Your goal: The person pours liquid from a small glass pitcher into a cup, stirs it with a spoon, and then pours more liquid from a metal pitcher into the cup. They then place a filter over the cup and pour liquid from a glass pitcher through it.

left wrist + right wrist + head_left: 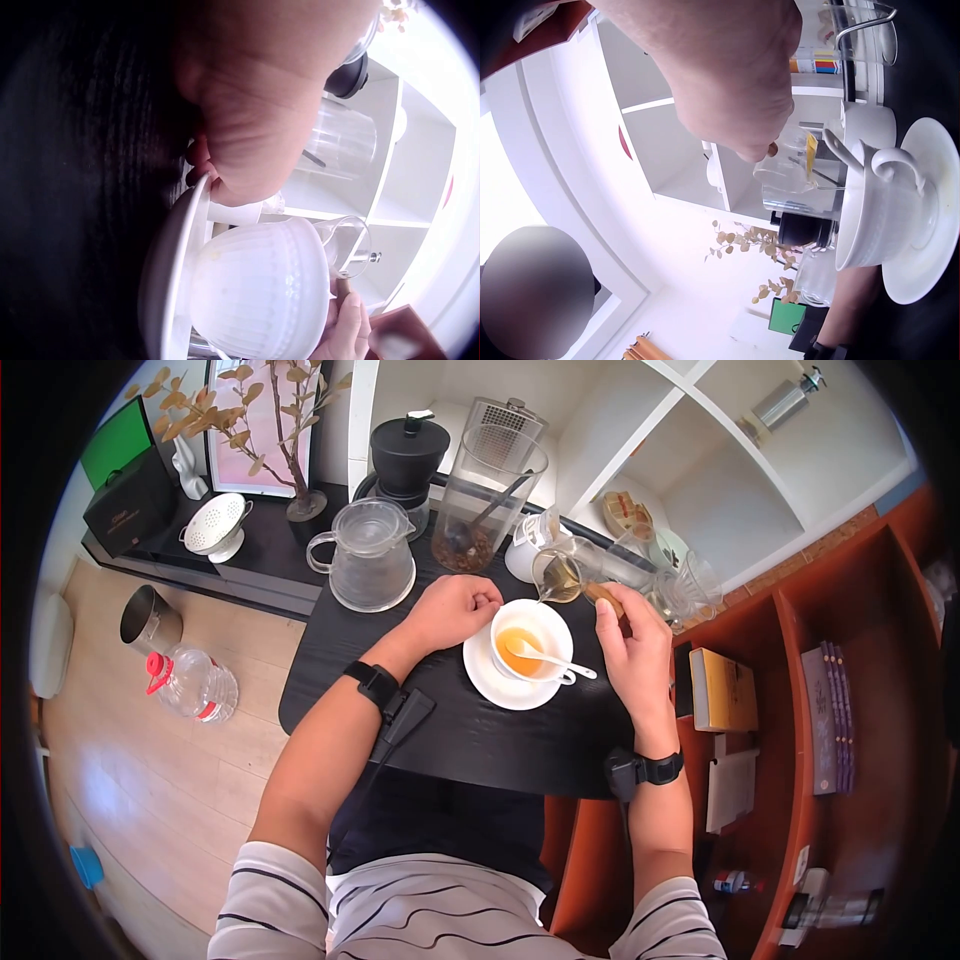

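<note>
- Right grip [635,645] holds the pitcher [557,576] by its handle [601,595]; tilt gently over the cup [545,620], just left.
- Left grip [452,610]: cannot tell if pinching the saucer [500,687] beside it; steady that.

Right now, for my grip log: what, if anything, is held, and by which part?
Right hand: glass pitcher, by its brown handle. Left hand: at the saucer's rim; a grip can't be confirmed.

- Pale plank floor [130,760] lay left of the black table [480,750]
- White cubby shelving [630,445] stood beyond it
- A reddish-brown bookcase [796,670] stood at right
- Bright light filled a white-framed opening [540,142] near a pale wall [682,232]
</note>
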### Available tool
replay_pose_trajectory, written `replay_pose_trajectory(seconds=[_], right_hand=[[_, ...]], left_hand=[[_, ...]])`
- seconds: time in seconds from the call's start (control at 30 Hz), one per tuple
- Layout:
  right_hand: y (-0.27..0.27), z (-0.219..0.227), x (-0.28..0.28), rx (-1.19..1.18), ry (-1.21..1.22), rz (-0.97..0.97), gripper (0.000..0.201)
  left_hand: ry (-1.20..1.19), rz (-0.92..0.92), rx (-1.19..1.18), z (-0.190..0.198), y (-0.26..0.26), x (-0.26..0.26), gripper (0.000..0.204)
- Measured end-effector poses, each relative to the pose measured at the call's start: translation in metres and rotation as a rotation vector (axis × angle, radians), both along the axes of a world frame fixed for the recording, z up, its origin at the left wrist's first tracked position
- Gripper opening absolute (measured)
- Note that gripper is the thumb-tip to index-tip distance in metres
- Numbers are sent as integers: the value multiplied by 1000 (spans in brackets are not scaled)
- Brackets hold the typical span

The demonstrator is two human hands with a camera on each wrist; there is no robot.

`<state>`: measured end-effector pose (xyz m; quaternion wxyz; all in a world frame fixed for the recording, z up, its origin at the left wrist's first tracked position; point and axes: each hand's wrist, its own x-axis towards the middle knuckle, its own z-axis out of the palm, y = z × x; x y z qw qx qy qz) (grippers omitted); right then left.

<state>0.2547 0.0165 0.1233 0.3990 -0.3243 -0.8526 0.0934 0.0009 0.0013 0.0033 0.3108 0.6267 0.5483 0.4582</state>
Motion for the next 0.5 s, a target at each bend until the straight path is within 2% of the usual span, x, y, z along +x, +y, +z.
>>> replay_pose_trajectory(seconds=[0.27, 0.37, 0.5], right_hand=[[-18, 5, 1, 41, -51, 94, 21], [-30, 5, 11, -31, -70, 95, 22], [-35, 3, 29, 62, -118, 85, 23]], left_hand=[[28, -7, 16, 1, 0, -1, 17], [52, -8, 24, 0, 0, -1, 16], [75, 5, 28, 2, -1, 0, 17]])
